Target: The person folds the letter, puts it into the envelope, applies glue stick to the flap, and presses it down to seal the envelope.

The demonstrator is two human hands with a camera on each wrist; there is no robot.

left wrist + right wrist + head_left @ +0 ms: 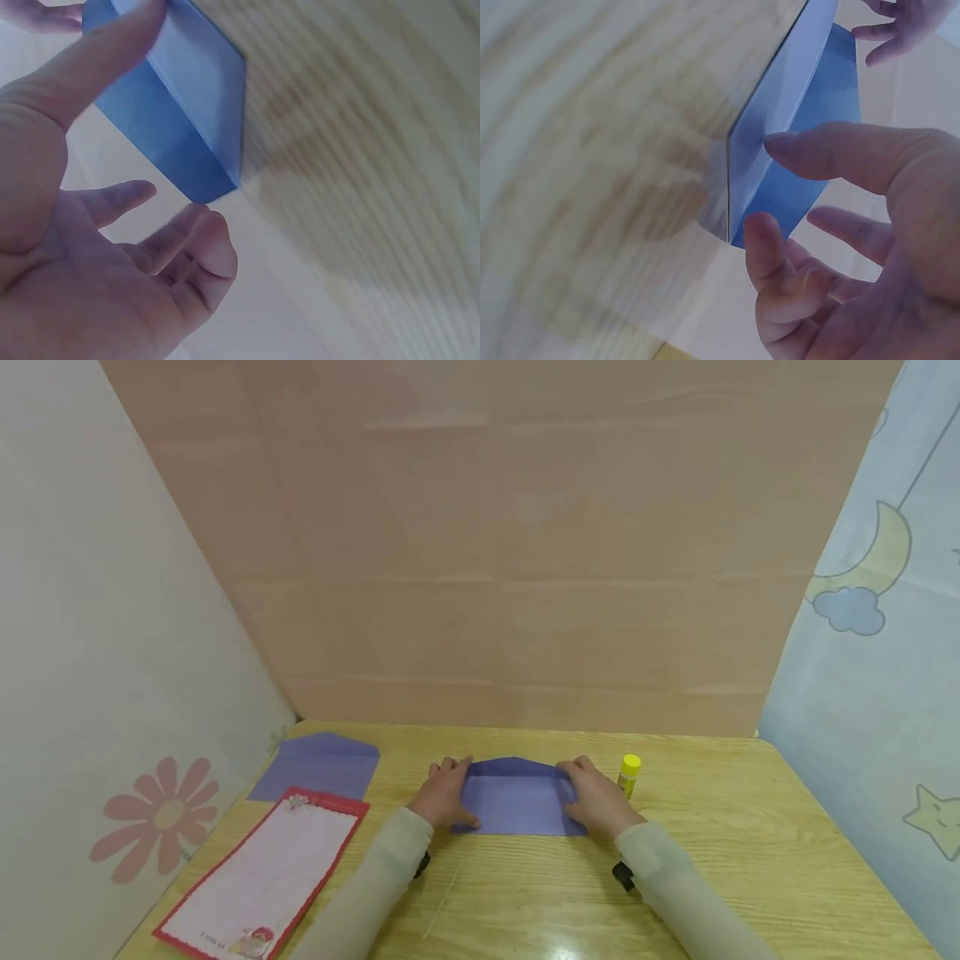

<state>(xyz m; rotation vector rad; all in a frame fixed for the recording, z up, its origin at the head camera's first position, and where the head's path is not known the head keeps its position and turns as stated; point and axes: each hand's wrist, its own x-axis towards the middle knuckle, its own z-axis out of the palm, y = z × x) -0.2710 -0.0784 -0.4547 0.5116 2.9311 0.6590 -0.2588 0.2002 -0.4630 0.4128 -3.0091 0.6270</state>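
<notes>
A purple paper envelope (517,806) lies flat on the table between my hands, its pointed flap folded partly up along the far side. My left hand (444,795) holds the left end; its thumb (112,56) rests across the envelope in the left wrist view, with curled fingertips at a corner. At the opposite end, my right hand (600,797) holds the envelope with the thumb (810,150) on its face and the other fingers bent around the corner. The envelope's underside is hidden.
A yellow-capped glue stick (628,777) stands just right of my right hand. To the left lie a second purple envelope (318,777) and a red-bordered sheet (262,868) overlapping its near edge. A brown covered wall (495,568) rises behind the wooden table (750,860).
</notes>
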